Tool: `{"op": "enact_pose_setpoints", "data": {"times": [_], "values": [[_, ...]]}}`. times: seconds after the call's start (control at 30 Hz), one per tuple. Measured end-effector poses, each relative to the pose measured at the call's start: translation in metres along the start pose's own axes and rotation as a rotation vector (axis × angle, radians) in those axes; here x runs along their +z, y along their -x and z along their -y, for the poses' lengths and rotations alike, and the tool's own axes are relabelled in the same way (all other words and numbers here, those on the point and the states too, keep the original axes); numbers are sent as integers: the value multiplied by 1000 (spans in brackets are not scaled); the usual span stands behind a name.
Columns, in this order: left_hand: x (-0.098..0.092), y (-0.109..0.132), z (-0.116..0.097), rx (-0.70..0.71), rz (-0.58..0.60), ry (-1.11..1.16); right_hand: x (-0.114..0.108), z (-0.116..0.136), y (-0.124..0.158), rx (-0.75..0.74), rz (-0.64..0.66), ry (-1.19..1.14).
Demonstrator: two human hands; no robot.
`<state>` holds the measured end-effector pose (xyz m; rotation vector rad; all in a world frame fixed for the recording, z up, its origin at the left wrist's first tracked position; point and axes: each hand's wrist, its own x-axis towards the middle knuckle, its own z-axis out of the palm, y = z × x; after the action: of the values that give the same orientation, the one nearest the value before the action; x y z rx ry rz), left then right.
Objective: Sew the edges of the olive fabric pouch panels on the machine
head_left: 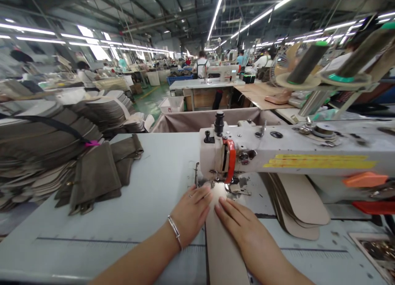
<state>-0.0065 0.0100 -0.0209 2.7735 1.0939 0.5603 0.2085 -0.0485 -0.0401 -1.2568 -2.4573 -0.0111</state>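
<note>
My left hand (191, 213) and right hand (243, 227) lay palm-down and unclenched, fingers stretched forward, on the long beige panel (224, 248), whose far end sat by the needle area of the sewing machine (247, 147). The pale blue-grey bench (163, 169) beneath carried a printed ruler line (117, 242) along its near side. Right of my hands, more beige panels (304, 198) lay stacked partly beneath the machine's arm. To the left lay dark fabric pieces (97, 176), beside a large strapped stack (43, 141). Thread spools (308, 62) stood above the machine. Beyond, tube lights (259, 17) ran over a green-floored workshop, where other people worked, blurred.
</note>
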Motion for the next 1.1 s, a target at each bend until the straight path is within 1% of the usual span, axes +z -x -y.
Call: {"op": "enact_pose_setpoints", "data": {"times": [0.2,0.5,0.67,0.77,0.83,0.9,0.97,1.0,1.1], "values": [[3,1,0,-5,-29,29,4,-6,0,69,-24,-117],[0,1,1,-5,15,40,-4,-9,-4,62,21,-184],[1,1,4,-21,48,25,0,-12,-7,72,-7,-168],[1,-1,4,-25,34,24,-8,-5,-5,71,17,-136],[1,-1,4,-29,38,17,-16,3,1,2,58,-91],[1,-2,4,-29,50,4,-20,12,9,-130,84,-10],[1,-2,4,-31,55,-8,-20,19,16,-236,80,88],[1,-2,4,-33,54,-11,-19,22,19,-259,72,125],[1,-4,3,-51,61,-21,-15,26,22,-244,48,179]]}}
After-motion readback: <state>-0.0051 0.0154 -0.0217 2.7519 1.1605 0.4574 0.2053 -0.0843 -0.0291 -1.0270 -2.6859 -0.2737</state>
